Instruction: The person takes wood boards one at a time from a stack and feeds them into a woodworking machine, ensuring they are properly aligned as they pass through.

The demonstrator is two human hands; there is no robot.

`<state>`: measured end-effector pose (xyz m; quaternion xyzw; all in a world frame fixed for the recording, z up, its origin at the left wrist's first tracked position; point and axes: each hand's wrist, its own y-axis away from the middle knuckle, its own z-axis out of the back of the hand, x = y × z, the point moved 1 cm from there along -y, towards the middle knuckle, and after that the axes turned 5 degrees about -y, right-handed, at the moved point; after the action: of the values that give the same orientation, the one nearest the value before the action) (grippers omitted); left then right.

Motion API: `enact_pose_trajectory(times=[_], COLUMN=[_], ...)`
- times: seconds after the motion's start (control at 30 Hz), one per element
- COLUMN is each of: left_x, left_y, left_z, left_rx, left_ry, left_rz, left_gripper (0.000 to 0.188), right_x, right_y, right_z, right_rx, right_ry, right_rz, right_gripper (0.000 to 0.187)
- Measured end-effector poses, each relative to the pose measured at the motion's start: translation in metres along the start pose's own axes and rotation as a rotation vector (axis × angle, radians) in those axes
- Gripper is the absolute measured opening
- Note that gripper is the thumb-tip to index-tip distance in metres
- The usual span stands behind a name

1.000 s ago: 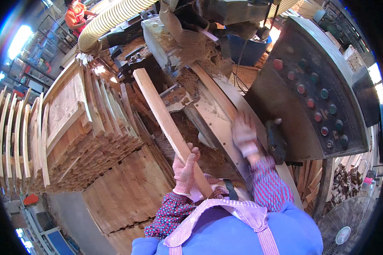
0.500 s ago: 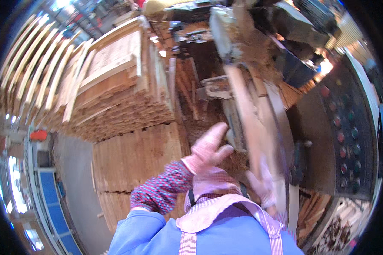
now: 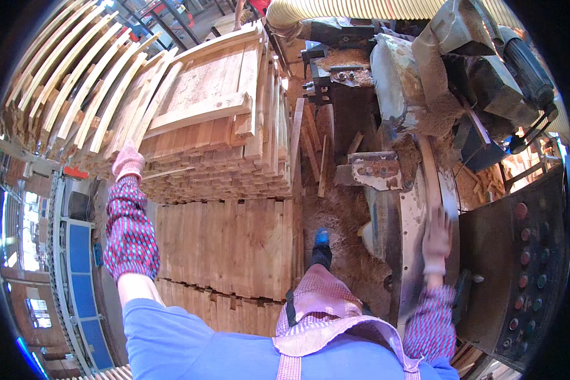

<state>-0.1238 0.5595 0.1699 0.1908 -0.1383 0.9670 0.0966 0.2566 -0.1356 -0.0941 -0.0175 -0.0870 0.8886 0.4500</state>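
Note:
My left hand [image 3: 128, 161], in a pink glove, reaches out to the stack on the left. Its fingers are closed at the near end of a pale wooden strip [image 3: 153, 104] lying on top there. On the right, my gloved right hand [image 3: 437, 239] is smeared by motion, but its fingers look stretched out, with nothing seen in them. It is over the machine's bed, by the near end of a long wooden board [image 3: 429, 168]. The board's far end runs under the sawdust-covered machine head [image 3: 418, 82]. Whether the right palm touches the board I cannot tell.
A tall stack of planks [image 3: 234, 158] stands at the left, above a wooden platform [image 3: 228, 247]. A dark control panel [image 3: 519, 266] with coloured buttons is at the right. Sawdust and loose strips [image 3: 316, 145] lie on the floor between. A ribbed hose [image 3: 373, 11] crosses the back.
My left hand has swung from the middle out to the stack at the left. My right hand has moved forward along the machine bed. The view has shifted.

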Motion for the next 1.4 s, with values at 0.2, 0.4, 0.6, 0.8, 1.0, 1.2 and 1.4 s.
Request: enact_pose_trajectory(times=[0.2,0.4,0.6,0.8,1.0,1.2,1.4], left_x=[-0.069,-0.2,-0.161,-0.095,-0.079,-0.074,-0.063], left_y=[0.178,0.419,0.315,0.038,-0.097,-0.189,-0.228], left_z=[-0.001,0.004,0.053,0.055,0.057,-0.027,-0.04], left_rx=[0.344,0.644,-0.31,-0.35,-0.023,0.039,0.032], left_ry=[1.71,2.096,1.132,0.33,-0.069,-0.251,-0.071], left_rz=[-0.124,-0.391,-0.932,-0.219,0.105,0.21,0.294], left_gripper=[0.023,0.057,0.05,0.089,0.093,0.067,0.058], right_x=[0.058,0.221,0.103,-0.005,0.031,-0.004,0.021], right_y=[-0.092,0.033,0.172,0.302,0.106,0.002,-0.077], right_z=[0.039,0.145,0.123,0.032,0.062,0.009,0.003], right_rx=[-0.138,0.336,0.239,-0.077,0.141,0.111,-0.044], right_ry=[-0.429,-1.475,-0.833,-0.345,-0.061,-0.011,-0.201], right_rz=[-0.008,0.37,-0.015,-0.016,-0.188,-0.107,-0.038], right_gripper=[0.046,0.088,0.08,0.066,0.051,0.052,0.051])
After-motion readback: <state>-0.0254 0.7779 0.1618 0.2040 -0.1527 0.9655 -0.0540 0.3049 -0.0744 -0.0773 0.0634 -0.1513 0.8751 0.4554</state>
